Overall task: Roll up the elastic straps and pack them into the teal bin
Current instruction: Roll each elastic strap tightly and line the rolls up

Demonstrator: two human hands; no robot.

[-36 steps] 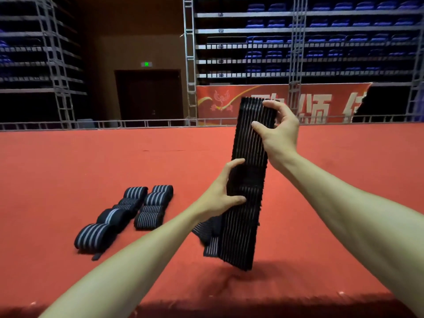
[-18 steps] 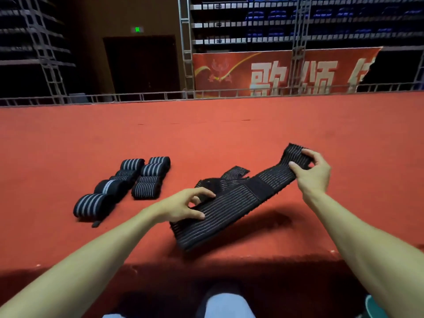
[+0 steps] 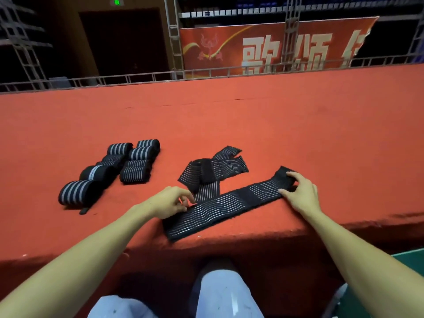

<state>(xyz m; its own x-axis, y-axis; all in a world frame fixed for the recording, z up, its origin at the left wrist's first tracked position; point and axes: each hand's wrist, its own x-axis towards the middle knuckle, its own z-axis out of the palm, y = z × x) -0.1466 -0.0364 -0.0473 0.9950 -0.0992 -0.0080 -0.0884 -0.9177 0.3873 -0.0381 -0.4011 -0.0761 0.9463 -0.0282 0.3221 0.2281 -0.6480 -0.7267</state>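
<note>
A long black elastic strap [image 3: 227, 204] with thin grey lines lies flat near the front edge of the red carpeted stage [image 3: 252, 125]. My right hand [image 3: 300, 191] pinches its far right end, which is folded over. My left hand [image 3: 171, 201] rests on the strap near its left end, fingers curled down onto it. Just behind lies a loose heap of unrolled straps [image 3: 212, 172]. Several rolled straps [image 3: 110, 169] sit in two rows to the left. A sliver of the teal bin [image 3: 403, 260] shows at the lower right, below the stage edge.
The stage's front edge [image 3: 229, 237] runs just under the strap. My knees [image 3: 227, 292] are below it. A metal rail [image 3: 206, 73] and a red banner [image 3: 270, 45] stand beyond the stage's far edge.
The strap, held up in the air a second ago, has been brought down and laid flat on the stage. Both hands came down with it and my view tilted downward.
</note>
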